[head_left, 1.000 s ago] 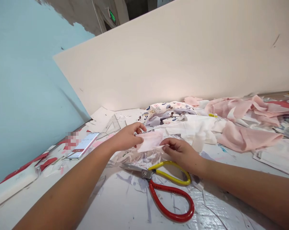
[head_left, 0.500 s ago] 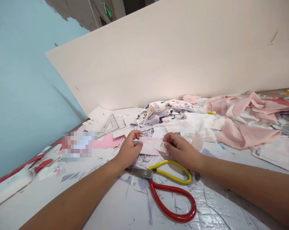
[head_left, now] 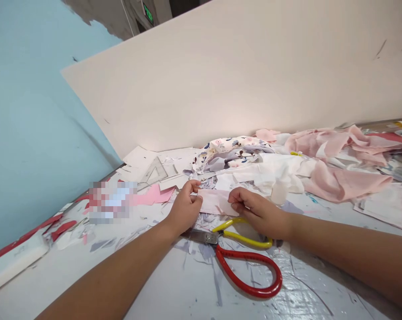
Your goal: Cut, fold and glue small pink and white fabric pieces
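A small pale pink piece of fabric (head_left: 214, 201) is stretched between my two hands over a litter of scraps. My left hand (head_left: 186, 206) pinches its left end between thumb and fingers. Its right end is in the curled fingers of my right hand (head_left: 257, 211), which partly hide that edge. Just below the fabric lies a pair of scissors (head_left: 210, 238) with one yellow handle loop and one red one. The handles are spread apart, and the blades point left beneath my left wrist, where their tips are hidden.
A large pale board (head_left: 227, 84) leans behind the table. Floral fabric (head_left: 227, 144) and pink fabric (head_left: 347, 180) lie along the back and right. A clear triangular ruler (head_left: 155, 171) and pink paper-like pieces (head_left: 154, 195) are at the left. Offcuts litter the white table (head_left: 174, 289).
The fingers of my right hand have curled in more, covering the fabric's lifted right corner. The view has shifted slightly, so the scissors appear a little farther right and higher.
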A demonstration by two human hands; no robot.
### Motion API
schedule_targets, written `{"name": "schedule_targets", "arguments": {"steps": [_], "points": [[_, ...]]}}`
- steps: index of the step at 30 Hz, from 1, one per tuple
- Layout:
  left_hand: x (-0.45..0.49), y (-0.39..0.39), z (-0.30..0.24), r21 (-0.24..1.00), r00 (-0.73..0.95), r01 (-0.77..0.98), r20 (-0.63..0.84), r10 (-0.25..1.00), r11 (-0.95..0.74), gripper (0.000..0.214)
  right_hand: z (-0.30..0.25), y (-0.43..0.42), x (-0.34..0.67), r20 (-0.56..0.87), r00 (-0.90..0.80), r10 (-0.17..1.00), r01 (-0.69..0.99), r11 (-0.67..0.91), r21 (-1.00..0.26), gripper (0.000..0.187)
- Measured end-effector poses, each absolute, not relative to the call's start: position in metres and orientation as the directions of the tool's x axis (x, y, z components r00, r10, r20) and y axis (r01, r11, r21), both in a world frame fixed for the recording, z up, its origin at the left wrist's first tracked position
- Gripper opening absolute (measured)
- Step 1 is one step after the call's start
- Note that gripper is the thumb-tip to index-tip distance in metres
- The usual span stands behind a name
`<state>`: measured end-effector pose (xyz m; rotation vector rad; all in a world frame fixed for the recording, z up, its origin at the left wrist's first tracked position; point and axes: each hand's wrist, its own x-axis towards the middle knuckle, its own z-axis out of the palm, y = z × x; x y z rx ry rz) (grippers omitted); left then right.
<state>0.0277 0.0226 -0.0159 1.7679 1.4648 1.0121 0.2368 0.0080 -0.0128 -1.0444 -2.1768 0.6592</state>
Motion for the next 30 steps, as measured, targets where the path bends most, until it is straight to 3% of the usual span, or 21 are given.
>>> {"name": "schedule_targets", "arguments": {"steps": [10, 30], "points": [[0.0298, 0.0185, -0.0095, 0.816, 0.077, 0.556, 0.14, 0.987, -0.159, 0.028, -0.0183, 0.015, 0.233, 0.234, -0.38, 0.895, 0.637, 0.437, -0.634, 0.008], [0.0276, 0.0244, -0.0152, 0.877, 0.018, 0.455, 0.169, 0.986, -0.158, 0.033, -0.0174, 0.0139, 0.2318, 0.213, -0.316, 0.924, 0.688, 0.378, -0.619, 0.008]]}}
